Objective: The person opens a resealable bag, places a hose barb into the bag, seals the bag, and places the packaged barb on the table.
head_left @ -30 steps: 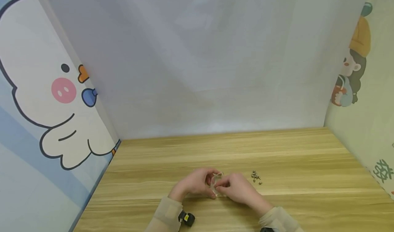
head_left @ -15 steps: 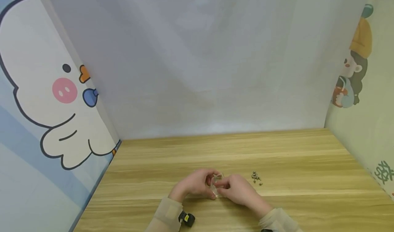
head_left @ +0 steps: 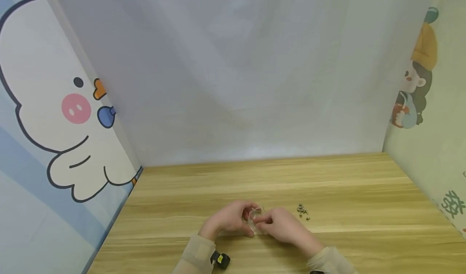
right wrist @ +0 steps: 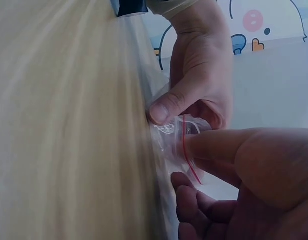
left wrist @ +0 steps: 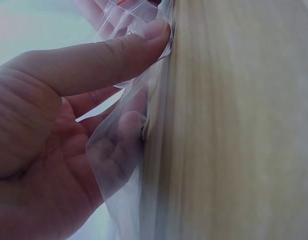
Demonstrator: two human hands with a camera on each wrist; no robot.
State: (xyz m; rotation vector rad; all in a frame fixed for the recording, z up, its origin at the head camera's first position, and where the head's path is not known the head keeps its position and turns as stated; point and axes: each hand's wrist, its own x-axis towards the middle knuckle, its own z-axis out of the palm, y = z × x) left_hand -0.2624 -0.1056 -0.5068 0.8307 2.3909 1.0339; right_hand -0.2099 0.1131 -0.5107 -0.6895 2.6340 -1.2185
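A small clear zip-lock bag (head_left: 253, 226) is between both hands, close over the wooden table. My left hand (head_left: 231, 218) grips it from the left side. In the left wrist view the thumb (left wrist: 129, 57) presses on the bag's crinkled film (left wrist: 126, 210), and fingers show through it. My right hand (head_left: 283, 226) comes in from the right with thumb and index finger pinched at the bag's mouth. In the right wrist view the thumb reaches past the red seal line (right wrist: 185, 145), its tip behind the film. Whatever lies between those fingertips is hidden.
Several small metal screw-like pieces (head_left: 301, 210) lie in a loose pile on the wooden table (head_left: 204, 181), right of the hands. A pale curtain (head_left: 236, 84) closes off the back. Cartoon-printed cloths (head_left: 40, 116) stand at both sides.
Both hands stay almost in place. The bag shifts and tilts slightly as the right fingertips move a little at its mouth. The pile of metal pieces looks the same.
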